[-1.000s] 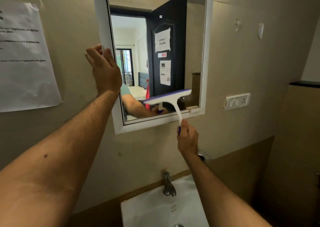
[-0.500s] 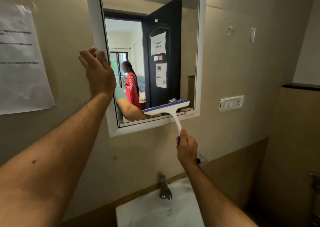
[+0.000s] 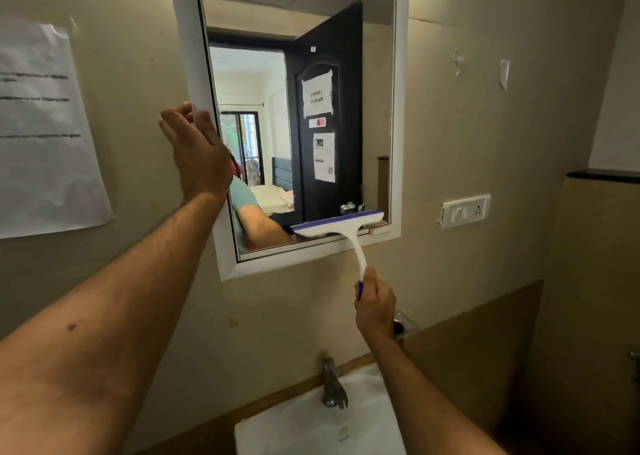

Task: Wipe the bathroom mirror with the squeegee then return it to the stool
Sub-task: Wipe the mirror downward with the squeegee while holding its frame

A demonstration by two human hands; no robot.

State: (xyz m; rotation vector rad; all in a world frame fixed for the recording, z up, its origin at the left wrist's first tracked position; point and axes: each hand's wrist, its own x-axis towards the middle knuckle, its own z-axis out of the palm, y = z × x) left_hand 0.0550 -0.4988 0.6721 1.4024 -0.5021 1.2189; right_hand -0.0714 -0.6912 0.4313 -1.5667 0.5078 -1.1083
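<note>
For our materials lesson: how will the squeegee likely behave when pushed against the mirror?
The squeegee probably feels light: the right hand holds it by the handle's end alone. Its white plastic body looks stiff. The purple blade edge is likely softer, flexing against the mirror.

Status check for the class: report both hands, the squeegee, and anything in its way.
Left hand braces mirror frame. Right hand shut on squeegee handle, blade at bottom right of the glass. Nothing blocking; stool not in view.
</note>
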